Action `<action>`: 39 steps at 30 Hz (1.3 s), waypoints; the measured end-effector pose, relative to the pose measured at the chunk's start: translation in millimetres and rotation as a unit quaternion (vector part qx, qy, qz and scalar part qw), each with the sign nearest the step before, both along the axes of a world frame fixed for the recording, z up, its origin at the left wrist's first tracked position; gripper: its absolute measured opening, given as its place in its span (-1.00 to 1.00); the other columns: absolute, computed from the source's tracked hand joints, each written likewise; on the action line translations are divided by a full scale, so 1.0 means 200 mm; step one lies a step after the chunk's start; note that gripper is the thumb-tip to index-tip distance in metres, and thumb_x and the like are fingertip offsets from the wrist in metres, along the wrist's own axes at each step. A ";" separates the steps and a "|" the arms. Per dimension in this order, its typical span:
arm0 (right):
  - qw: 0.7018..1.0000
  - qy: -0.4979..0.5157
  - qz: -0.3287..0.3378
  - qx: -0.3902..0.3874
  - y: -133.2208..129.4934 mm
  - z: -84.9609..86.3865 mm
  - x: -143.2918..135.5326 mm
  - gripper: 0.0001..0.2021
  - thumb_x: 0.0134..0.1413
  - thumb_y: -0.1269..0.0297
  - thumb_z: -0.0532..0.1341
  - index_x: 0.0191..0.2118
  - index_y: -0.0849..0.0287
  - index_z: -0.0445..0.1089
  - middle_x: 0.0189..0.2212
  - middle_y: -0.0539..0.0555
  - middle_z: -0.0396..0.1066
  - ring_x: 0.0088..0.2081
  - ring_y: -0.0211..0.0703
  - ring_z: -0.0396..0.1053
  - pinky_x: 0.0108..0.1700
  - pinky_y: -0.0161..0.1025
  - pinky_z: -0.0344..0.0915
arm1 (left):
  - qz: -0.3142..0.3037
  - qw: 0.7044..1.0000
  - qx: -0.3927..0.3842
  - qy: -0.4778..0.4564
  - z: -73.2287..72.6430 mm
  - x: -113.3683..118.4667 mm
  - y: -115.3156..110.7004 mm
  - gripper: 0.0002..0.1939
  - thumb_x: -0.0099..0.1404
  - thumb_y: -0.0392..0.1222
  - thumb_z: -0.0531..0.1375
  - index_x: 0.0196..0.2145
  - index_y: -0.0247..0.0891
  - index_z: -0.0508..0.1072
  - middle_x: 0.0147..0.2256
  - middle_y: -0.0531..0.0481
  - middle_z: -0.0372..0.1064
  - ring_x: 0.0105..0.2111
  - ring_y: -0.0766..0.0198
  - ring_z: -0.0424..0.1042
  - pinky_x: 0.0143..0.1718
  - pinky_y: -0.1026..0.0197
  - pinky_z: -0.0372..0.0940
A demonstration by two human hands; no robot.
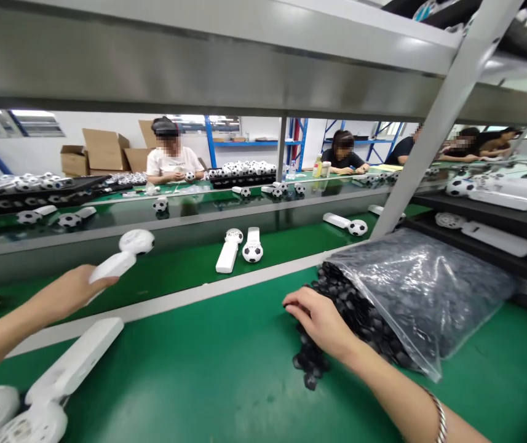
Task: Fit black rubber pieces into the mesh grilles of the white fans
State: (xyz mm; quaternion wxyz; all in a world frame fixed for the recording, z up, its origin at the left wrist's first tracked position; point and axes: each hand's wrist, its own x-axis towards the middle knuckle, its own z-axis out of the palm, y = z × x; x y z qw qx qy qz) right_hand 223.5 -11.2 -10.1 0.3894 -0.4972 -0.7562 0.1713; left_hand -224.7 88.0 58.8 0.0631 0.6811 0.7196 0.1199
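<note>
My left hand (72,288) grips the white handle of a small handheld fan (120,255) with a soccer-ball head, raised over the edge of the green belt. At the spill of small black pieces (353,311), my right hand (321,320) has thumb and fingers pinched together. A dark bit shows at those fingertips, seemingly one black piece. The pieces pour from the mouth of a clear plastic bag (433,283) lying on the green tabletop (208,363). More white fan bodies (72,363) lie at the lower left, partly cut off by the frame.
Several soccer-ball fans lie on the green conveyor belt (184,261) ahead. A slanted grey post (443,123) and black trays (489,212) of fans stand to the right. A wide metal beam (198,61) crosses overhead. Co-workers (173,161) sit across the line.
</note>
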 end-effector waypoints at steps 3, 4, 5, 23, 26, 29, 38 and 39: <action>0.998 0.063 0.001 -0.018 -0.01 0.01 -0.02 -0.94 0.09 0.35 0.12 -0.31 0.14 0.32 -0.41 0.00 0.36 -0.38 -0.21 0.31 -0.30 -0.27 0.26 | -0.078 0.997 -0.028 -0.006 0.03 0.33 -0.27 -0.48 0.19 0.24 -0.06 -0.09 -0.21 0.23 -0.12 -0.02 0.32 -0.17 0.08 0.32 -0.17 0.17 0.19; 0.997 0.076 0.003 -0.025 -0.01 0.01 -0.02 -0.96 0.08 0.34 0.13 -0.32 0.15 0.32 -0.42 -0.01 0.35 -0.39 -0.22 0.30 -0.32 -0.28 0.25 | -0.101 0.994 -0.051 -0.008 0.01 0.44 -0.37 -0.48 0.19 0.23 -0.04 -0.05 -0.18 0.20 -0.09 -0.01 0.30 -0.15 0.06 0.30 -0.16 0.16 0.18; 0.996 0.085 0.007 -0.032 -0.02 0.01 -0.02 -0.96 0.07 0.34 0.14 -0.34 0.15 0.32 -0.43 -0.01 0.35 -0.40 -0.22 0.29 -0.33 -0.29 0.25 | -0.131 0.989 -0.070 -0.007 -0.01 0.53 -0.45 -0.49 0.19 0.22 -0.04 -0.04 -0.15 0.19 -0.08 0.00 0.29 -0.14 0.05 0.30 -0.17 0.15 0.19; 0.983 0.080 0.166 -0.024 -0.14 -0.02 -0.15 -0.95 -0.03 0.39 0.27 -0.42 0.13 0.37 -0.16 0.05 0.23 -0.05 -0.14 0.20 -0.02 -0.16 0.17 | -0.305 0.939 -0.070 -0.141 -0.30 1.15 -0.49 -0.12 -0.15 0.19 0.27 0.09 -0.14 0.12 0.00 -0.07 0.23 -0.07 0.02 0.29 -0.15 0.16 0.23; 0.987 0.054 0.154 0.003 -0.14 -0.03 -0.16 -0.92 -0.05 0.39 0.28 -0.46 0.14 0.35 -0.15 0.04 0.21 -0.02 -0.11 0.18 0.09 -0.06 0.05 | -0.293 0.941 -0.050 -0.164 -0.32 1.15 -0.51 -0.18 -0.12 0.22 0.24 0.07 -0.12 0.15 0.00 -0.03 0.25 -0.07 0.04 0.29 -0.15 0.18 0.23; 0.989 0.067 0.133 -0.009 -0.13 -0.04 -0.16 -0.88 -0.08 0.38 0.29 -0.42 0.14 0.31 -0.06 0.07 0.16 0.06 -0.07 0.11 0.07 -0.07 0.10 | -0.283 0.946 -0.031 -0.153 -0.31 1.15 -0.52 -0.23 -0.09 0.21 0.23 0.06 -0.10 0.18 -0.01 -0.01 0.26 -0.07 0.04 0.29 -0.15 0.17 0.23; 0.964 0.154 0.167 -0.138 -0.09 -0.11 -0.18 -0.53 -0.06 0.34 0.26 -0.01 0.13 0.12 -0.05 0.11 0.23 -0.06 -0.13 0.27 -0.04 -0.17 0.25 | -0.281 0.941 -0.055 -0.181 -0.30 1.15 -0.52 -0.33 -0.04 0.11 0.21 0.03 -0.10 0.21 -0.02 0.00 0.28 -0.08 0.05 0.30 -0.15 0.16 0.24; 0.965 0.146 0.167 -0.137 -0.09 -0.11 -0.18 -0.51 -0.08 0.34 0.27 0.00 0.13 0.13 -0.04 0.11 0.23 -0.05 -0.12 0.26 -0.04 -0.17 0.25 | -0.279 0.942 -0.057 -0.179 -0.30 1.15 -0.52 -0.32 -0.05 0.11 0.22 0.03 -0.10 0.21 -0.03 0.00 0.28 -0.08 0.04 0.30 -0.16 0.16 0.24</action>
